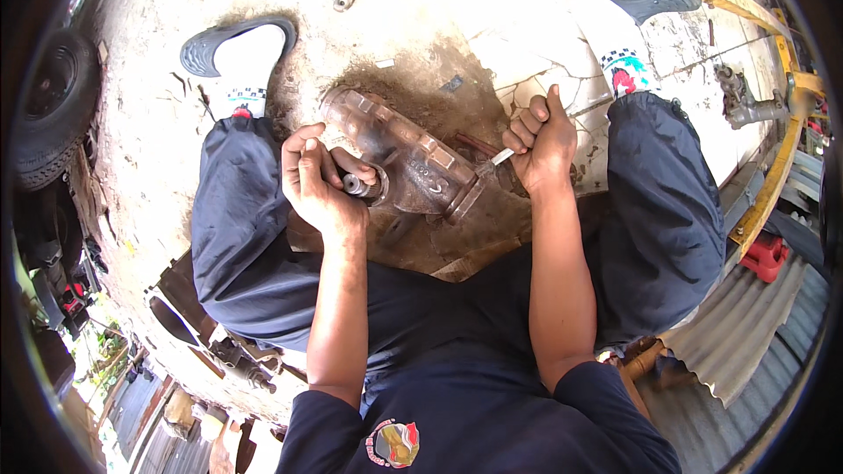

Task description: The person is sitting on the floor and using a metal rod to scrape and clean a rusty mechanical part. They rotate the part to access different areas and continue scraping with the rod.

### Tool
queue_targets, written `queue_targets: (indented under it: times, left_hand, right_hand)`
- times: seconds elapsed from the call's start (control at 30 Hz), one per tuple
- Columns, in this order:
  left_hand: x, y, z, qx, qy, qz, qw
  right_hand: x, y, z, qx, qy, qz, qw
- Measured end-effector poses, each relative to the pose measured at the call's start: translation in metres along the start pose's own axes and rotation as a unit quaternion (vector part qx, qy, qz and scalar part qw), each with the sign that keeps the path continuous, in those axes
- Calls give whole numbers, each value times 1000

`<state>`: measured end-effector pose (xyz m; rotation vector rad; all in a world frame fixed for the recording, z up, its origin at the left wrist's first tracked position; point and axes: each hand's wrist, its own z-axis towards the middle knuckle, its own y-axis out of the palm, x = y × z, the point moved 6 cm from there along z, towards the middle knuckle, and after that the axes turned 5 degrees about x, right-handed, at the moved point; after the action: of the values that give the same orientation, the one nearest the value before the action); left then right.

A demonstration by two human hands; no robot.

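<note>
Seated work on a worn floor (492, 26): a rusty metal housing (426, 189) lies aslant between the person's legs, its bolted flange edge facing away. The left hand (327, 171) is half curled at a round metal stub (355, 185) near the housing's left end; whether it grips firmly cannot be told. The right hand (542, 134) is closed in a fist about a slender metal tool (503, 156), whose near end points at the housing's right end. The housing appears to be cast metal — likely heavy, rigid and not easily broken, though dark grime may make it slippery. Purchase seems best with both palms under its thick body — clear of the stub.
</note>
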<state>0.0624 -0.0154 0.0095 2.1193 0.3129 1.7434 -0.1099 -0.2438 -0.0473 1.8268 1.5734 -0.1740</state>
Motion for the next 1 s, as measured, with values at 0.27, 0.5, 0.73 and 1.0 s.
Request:
queue_targets:
  times: [0.27, 0.5, 0.73, 1.0]
  left_hand:
    - [1, 8, 2, 2, 10, 40, 999]
    - [2, 7, 1, 14, -2, 42, 999]
    - [6, 15, -3, 20, -8, 31, 999]
    - [4, 8, -3, 16, -7, 20, 1000]
  right_hand:
    - [4, 8, -2, -2, -136, -45, 990]
    - [5, 62, -39, -261, -109, -41, 958]
    - [13, 100, -6, -275, -129, -225, 926]
    - [4, 77, -16, -206, -50, 9, 977]
